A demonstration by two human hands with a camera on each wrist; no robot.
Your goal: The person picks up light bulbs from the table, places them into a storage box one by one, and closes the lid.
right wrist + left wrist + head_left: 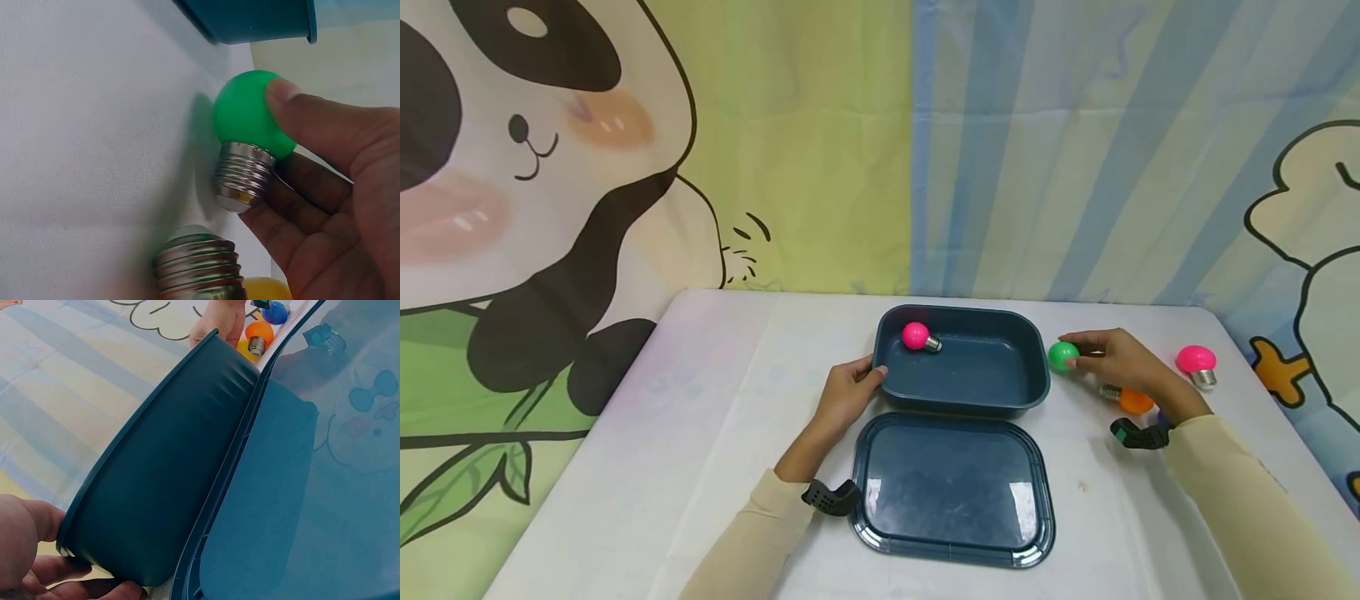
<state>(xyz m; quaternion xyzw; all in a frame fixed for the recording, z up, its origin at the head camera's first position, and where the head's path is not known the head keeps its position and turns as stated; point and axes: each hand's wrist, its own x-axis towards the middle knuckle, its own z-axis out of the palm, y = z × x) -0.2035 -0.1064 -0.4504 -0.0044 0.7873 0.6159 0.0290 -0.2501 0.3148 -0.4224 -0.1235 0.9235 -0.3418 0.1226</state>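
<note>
While right hand (pixel 1111 354) pinches green bulb (pixel 1060 357) | left hand (pixel 844 398) grips container (pixel 977 371) | wrist (pixel 1183 403) partly hides blue bulb (pixel 1163 419)

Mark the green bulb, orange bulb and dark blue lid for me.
Green bulb (pixel 245 119), right wrist view: its coloured globe.
Orange bulb (pixel 1135 402), head view: its coloured globe.
Dark blue lid (pixel 953 490), head view: its central panel.

green bulb (pixel 1062 356) | dark-blue box (pixel 981 367) | pink bulbs (pixel 1196 359) | blue-striped backdrop (pixel 1000 158)
</note>
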